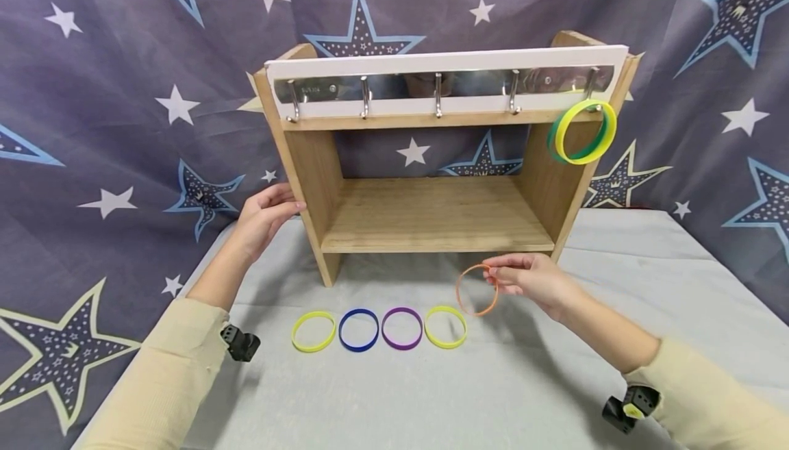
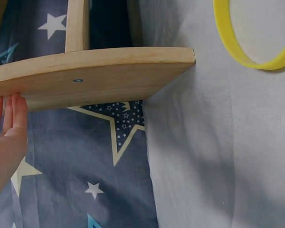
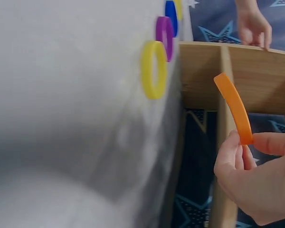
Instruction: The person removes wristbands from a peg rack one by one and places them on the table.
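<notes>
Pinching an orange band (image 3: 234, 107) between thumb and fingertips: one right hand (image 1: 535, 284), holding it upright, right of the row of bands and before the shelf's right end. One left hand (image 1: 261, 220), fingers straight, touching the outer left side of a wooden shelf unit (image 1: 437, 210). Laid flat in a row, left to right: a first yellow band (image 1: 314, 350), blue band (image 1: 359, 349), purple band (image 1: 402, 347), second yellow band (image 1: 446, 346). Hung on the rightmost hook: a third yellow band (image 1: 611, 131), a green band (image 1: 553, 142). Surface: pale grey cloth (image 1: 394, 395), arm shadows across it. Room: dark star-patterned curtain (image 1: 216, 46) behind. Fittings: white board (image 1: 446, 59) bearing a metal strip (image 1: 401, 85) with five hooks; tiny lettering near its left end, too faint for me to read surely. Left wrist view only: a screw head (image 2: 78, 80) in the side panel. Head view only: the hooks and hung bands.
</notes>
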A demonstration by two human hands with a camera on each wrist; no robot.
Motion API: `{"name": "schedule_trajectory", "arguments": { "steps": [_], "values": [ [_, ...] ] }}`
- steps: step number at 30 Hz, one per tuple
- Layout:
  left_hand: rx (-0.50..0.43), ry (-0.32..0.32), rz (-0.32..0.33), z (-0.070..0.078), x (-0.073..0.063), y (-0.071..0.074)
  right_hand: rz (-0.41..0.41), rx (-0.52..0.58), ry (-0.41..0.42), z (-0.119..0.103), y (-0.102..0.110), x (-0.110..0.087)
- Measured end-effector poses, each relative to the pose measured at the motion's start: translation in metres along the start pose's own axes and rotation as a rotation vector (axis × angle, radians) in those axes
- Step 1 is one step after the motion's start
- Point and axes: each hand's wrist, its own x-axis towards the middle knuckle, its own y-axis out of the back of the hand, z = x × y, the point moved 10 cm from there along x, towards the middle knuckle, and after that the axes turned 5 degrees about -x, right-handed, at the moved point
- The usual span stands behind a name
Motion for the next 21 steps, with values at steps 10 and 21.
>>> {"name": "schedule_trajectory", "arguments": {
  "steps": [10, 21],
  "values": [
    [-0.015, -0.011, -0.002, 0.001, 0.0, -0.001, -0.032, -0.015, -0.07, 0.035, -0.001, 0.001],
    [-0.012, -0.007, -0.001, 0.0, 0.0, 0.0, -0.078, -0.059, -0.13, 0.062, -0.004, 0.001]
  ]
}}
